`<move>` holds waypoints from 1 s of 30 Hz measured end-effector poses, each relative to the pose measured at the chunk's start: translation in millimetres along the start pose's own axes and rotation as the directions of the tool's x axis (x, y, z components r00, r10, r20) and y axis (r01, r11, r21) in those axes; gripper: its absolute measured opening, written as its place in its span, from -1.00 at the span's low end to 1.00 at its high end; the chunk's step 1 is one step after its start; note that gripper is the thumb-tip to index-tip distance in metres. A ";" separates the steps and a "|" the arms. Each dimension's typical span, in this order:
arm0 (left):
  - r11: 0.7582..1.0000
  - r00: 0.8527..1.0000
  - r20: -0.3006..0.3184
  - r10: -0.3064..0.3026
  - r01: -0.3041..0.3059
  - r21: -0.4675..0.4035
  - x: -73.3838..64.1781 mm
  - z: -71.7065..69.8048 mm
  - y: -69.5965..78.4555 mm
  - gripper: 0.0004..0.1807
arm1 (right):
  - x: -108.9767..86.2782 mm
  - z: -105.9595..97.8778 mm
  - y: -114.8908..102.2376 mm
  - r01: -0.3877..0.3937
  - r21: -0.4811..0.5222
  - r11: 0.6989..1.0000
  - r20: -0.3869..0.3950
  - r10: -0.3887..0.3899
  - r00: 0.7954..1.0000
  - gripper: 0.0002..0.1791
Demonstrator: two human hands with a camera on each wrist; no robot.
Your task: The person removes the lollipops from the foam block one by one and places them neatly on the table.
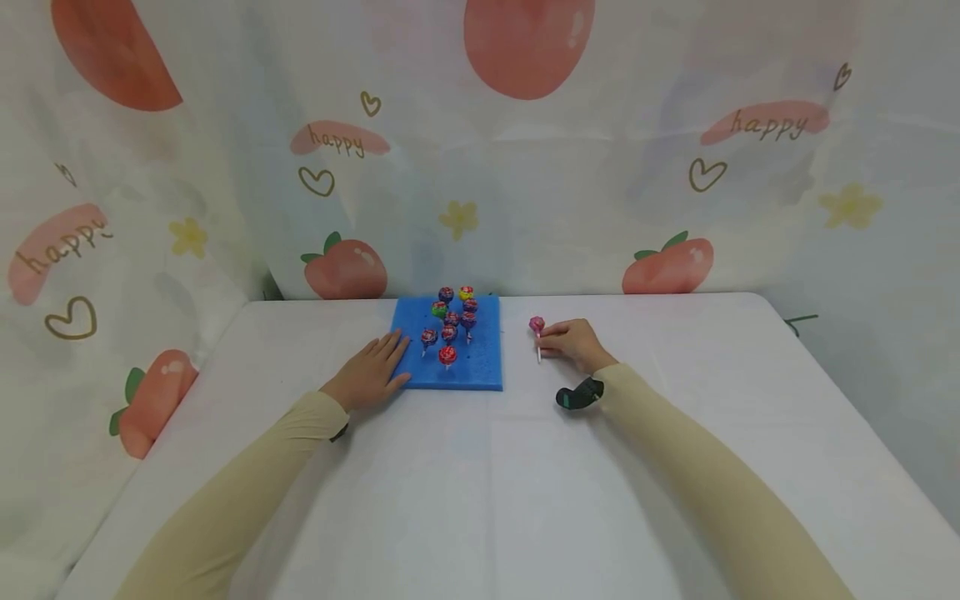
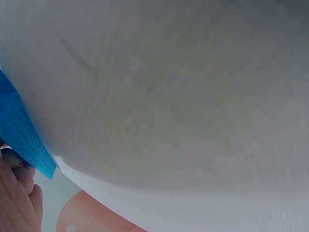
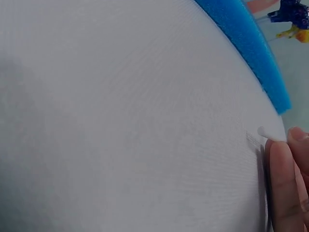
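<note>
My right hand (image 1: pixel 576 343) pinches the white stick of a pink-wrapped lollipop (image 1: pixel 537 323), held upright to the right of a blue foam board (image 1: pixel 486 367). In the right wrist view the lower end of the stick (image 3: pixel 270 134) pokes out between thumb and fingers, close over the white cloth. My left hand (image 1: pixel 367 377) rests with fingers spread on the board's left edge. Several wrapped lollipops stand in the board on their sticks, among them a red one (image 1: pixel 447 356), a green one (image 1: pixel 439 309) and a yellow one (image 1: pixel 467 292).
A white cloth covers the table (image 1: pixel 450 492). Behind it hangs a pale curtain (image 1: pixel 540 200) printed with fruit and hearts. A dark wrist strap piece (image 1: pixel 579 394) hangs at the right cuff.
</note>
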State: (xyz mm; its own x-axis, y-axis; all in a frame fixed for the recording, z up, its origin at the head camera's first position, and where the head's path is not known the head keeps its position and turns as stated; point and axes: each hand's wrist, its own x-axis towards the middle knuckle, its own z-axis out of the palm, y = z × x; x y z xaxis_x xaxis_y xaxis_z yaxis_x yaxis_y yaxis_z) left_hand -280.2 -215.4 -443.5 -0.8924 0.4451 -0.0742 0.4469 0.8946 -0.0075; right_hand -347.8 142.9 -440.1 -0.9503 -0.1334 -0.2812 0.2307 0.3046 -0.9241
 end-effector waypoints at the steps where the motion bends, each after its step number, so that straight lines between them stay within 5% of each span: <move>1: 1.000 1.000 0.001 0.000 0.000 0.004 0.0 -0.5 0.4 -0.23 | -1.0 0.2 -0.8 0.000 -0.002 1.000 -0.002 0.000 1.000 -0.59; 12: 1.000 1.000 0.002 0.005 -0.006 0.009 -0.8 -3.9 2.3 -0.22 | -7.2 -1.2 -5.1 -0.023 -0.227 0.974 -0.025 0.018 1.000 -0.67; 30: 1.000 1.000 -0.005 0.003 -0.003 -0.003 -1.3 -2.1 1.1 -0.22 | -11.8 5.1 -7.3 -0.049 -0.279 0.959 -0.025 0.043 0.999 -0.73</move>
State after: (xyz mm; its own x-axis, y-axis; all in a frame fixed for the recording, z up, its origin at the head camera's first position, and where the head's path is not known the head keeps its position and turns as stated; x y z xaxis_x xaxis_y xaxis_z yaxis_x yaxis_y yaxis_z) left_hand -278.7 -214.9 -441.3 -0.8914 0.4479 -0.0693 0.4493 0.8934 -0.0042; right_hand -337.2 137.4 -431.4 -0.9444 -0.0963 -0.3145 0.2092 0.5618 -0.8004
